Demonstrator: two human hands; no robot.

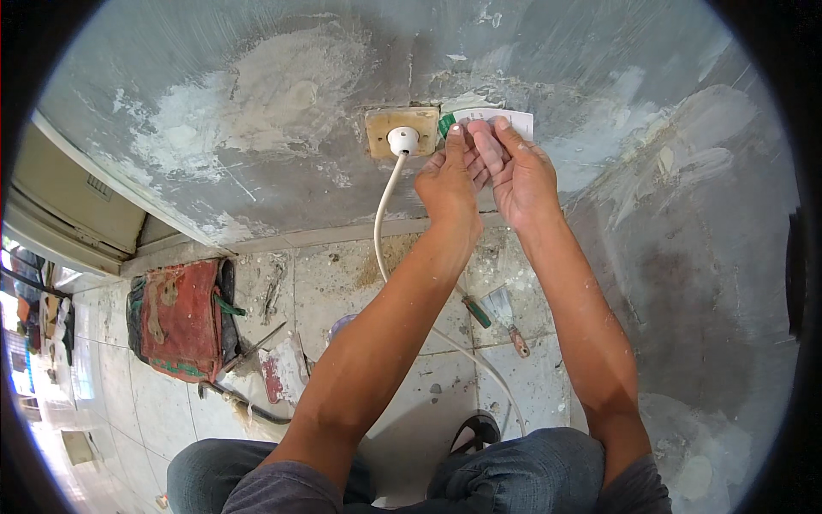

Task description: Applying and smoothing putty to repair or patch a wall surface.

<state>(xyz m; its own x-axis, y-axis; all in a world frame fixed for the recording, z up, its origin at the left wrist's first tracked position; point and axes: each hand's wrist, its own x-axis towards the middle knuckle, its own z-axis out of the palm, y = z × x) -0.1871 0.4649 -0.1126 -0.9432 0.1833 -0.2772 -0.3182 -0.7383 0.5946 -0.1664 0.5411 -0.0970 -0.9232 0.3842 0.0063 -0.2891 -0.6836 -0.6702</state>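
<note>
Both my hands are raised against the wall, just right of a yellowed socket plate. My left hand (452, 188) and my right hand (527, 182) pinch a thin white and green packet (517, 122) between thumbs and fingers. Part of it looks clear, with fingertips showing pinkish behind it; its contents, if any, cannot be made out. Beside my left hand, the socket plate (375, 130) carries a round white plug (402, 140). A white cable (382, 210) drops from the plug and passes behind my left forearm to the floor.
The grey wall (531, 34) has rough filler patches. On the tiles lie a scraper (505, 317), a green-handled tool (476, 312), a worn red bag (180, 317), a dark curved bar (248, 404) and a red and white piece (284, 370). A pale door (77, 197) stands at left.
</note>
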